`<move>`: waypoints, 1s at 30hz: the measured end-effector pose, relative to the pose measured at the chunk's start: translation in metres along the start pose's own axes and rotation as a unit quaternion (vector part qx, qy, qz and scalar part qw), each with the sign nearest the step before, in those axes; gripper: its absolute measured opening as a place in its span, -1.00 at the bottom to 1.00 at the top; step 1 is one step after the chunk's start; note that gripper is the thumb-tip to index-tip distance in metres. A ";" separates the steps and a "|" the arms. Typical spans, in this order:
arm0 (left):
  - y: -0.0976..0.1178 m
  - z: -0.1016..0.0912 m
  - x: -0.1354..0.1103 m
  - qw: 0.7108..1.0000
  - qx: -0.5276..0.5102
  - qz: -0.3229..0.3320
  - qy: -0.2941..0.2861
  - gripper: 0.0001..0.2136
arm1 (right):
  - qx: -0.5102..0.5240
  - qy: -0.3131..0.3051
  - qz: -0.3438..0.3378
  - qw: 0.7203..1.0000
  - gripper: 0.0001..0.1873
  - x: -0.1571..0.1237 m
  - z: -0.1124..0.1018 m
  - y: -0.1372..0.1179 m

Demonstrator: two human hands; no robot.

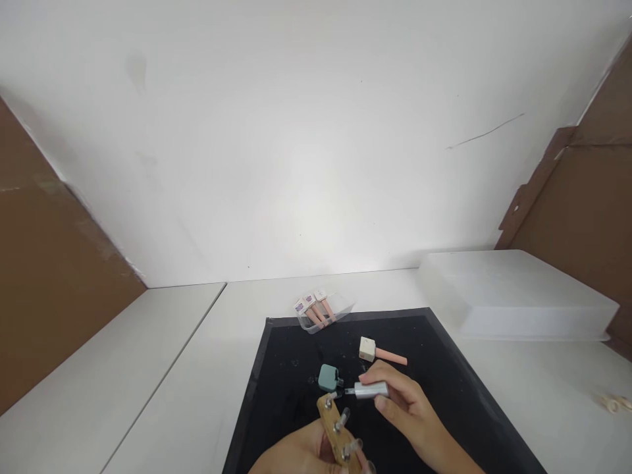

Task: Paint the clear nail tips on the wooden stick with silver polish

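My left hand (pixel 306 451) grips a wooden nail-tip stand (pixel 338 434), which carries a row of clear false nail tips (pixel 342 419) on metal studs. Between the thumb and fingers of my right hand (pixel 402 401) is the silver handle of a nail polish brush (pixel 371 390). It lies nearly level, its bristle end pointing left, close to the topmost tip; whether it touches cannot be made out. Just behind the stand is a teal polish bottle (pixel 328 378). A white bottle with a long pink cap (pixel 367 349) lies on its side beyond my right hand.
A black mat (pixel 286 355) covers part of the white table (pixel 197 368). At its back edge, a clear plastic tray (pixel 344 304) holds several white bottles with pink caps. A large translucent bin (pixel 518 289) stands at the right. Brown cardboard panels (pixel 59 263) flank both sides.
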State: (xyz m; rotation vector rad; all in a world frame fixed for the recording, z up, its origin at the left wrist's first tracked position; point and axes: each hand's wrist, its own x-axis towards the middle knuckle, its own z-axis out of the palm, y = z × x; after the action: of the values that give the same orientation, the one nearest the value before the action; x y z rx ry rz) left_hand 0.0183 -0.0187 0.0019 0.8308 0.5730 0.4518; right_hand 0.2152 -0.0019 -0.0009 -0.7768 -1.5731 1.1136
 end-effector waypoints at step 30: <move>0.002 0.003 -0.001 0.999 0.031 -0.002 -0.008 -0.68 | -0.069 0.033 0.053 0.996 -0.79 0.001 0.002 0.003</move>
State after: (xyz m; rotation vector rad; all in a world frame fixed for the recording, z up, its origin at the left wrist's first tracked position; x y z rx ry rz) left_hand 0.0191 -0.0199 0.0059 0.8923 0.5757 0.4257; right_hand 0.2126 -0.0008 -0.0034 -0.9888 -1.5815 1.0517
